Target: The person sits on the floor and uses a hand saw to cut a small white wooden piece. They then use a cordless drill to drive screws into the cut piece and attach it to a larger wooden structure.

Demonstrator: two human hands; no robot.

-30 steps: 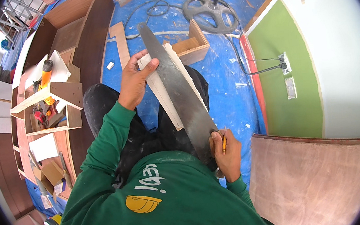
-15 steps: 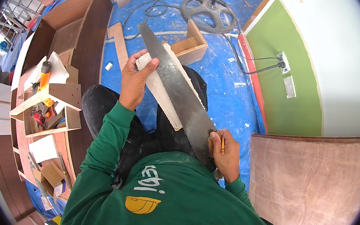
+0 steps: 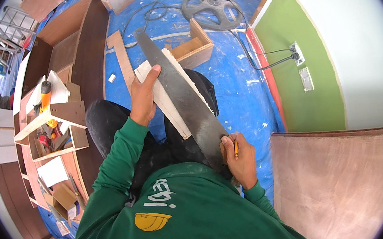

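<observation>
A handsaw (image 3: 184, 97) lies slantwise across a white, rough-edged strip of plasterboard (image 3: 169, 104) above my legs, its blade pointing away to the far left. My left hand (image 3: 144, 96) is closed on the strip's left edge, thumb on top by the toothed edge of the blade, fingers mostly hidden underneath. At the near end of the saw, my right hand (image 3: 241, 162) grips the handle, which is largely covered by the fingers. A short yellow pencil (image 3: 236, 150) is also held in that hand.
Blue sheeting (image 3: 241, 100) covers the floor. Beyond my knees stand an open wooden box (image 3: 192, 49) and a grey wheel-shaped base (image 3: 212, 11) with cables. At left, a wooden cabinet (image 3: 93, 50) carries a tool tray (image 3: 59, 149). A brown panel (image 3: 337, 174) lies at right.
My left hand has slid a little nearer along the strip's left edge, and its fingers have gone from the top to underneath. The whole view has shifted slightly.
</observation>
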